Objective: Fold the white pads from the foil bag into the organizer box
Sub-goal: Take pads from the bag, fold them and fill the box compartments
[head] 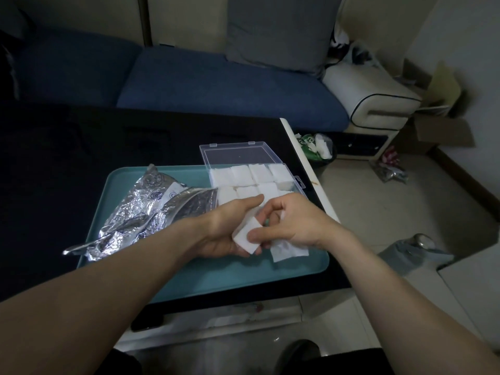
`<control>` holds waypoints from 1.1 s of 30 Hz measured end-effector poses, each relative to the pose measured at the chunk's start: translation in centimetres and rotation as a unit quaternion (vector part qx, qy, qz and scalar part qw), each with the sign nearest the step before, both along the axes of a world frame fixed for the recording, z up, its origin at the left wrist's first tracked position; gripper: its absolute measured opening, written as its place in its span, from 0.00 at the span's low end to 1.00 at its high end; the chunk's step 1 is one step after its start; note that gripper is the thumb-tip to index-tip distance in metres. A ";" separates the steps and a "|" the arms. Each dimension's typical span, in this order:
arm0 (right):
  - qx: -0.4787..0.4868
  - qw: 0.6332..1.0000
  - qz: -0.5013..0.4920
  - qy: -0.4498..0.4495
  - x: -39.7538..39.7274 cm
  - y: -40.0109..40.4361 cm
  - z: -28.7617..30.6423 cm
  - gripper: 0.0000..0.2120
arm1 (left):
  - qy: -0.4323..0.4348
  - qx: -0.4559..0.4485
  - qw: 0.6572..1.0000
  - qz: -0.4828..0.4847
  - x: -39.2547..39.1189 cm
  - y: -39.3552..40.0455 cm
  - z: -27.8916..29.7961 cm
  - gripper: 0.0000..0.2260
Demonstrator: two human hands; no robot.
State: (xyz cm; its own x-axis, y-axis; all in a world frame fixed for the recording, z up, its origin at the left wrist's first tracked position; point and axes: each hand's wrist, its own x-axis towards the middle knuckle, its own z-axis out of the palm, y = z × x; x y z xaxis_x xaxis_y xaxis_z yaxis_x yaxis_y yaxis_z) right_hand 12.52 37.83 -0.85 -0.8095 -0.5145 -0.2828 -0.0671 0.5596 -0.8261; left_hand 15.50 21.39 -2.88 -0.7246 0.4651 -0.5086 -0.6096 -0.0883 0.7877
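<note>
Head view — both hands' fingers pinching folded pad [246, 236], foil bag [140, 212] left, organizer box [254, 180] behind

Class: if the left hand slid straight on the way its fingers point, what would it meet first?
Probably the clear plastic organizer box: the left hand, holding a folded white pad, points at its near row of pads. Depth is unclear.
</note>
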 end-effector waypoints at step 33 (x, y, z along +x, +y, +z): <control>-0.276 0.904 -0.321 -0.054 -1.7 2.1 -0.1 0.07 | 0.126 -0.067 0.940 0.310 -1.5 1.2 -1.2 0.07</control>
